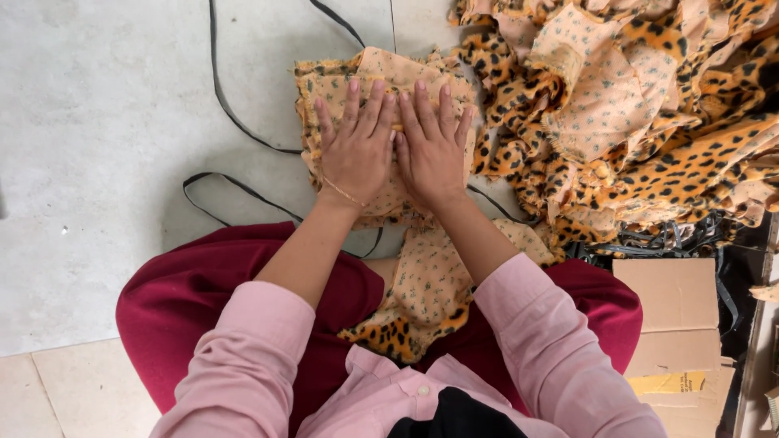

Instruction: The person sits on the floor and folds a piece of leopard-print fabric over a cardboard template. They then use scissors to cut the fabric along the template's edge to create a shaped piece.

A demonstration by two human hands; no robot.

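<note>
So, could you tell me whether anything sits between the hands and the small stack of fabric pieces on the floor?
Nothing visible does: the left hand and right hand press flat directly on the fabric stack.

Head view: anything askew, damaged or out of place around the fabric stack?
Nothing is spilled. Both hands, left and right, press flat on the fabric stack, whose edges are frayed. Black straps trail loose across the floor.

Fuzzy leopard-print cloth stack (381, 81) with frayed edges on smooth matt floor tiles (105, 146).
</note>
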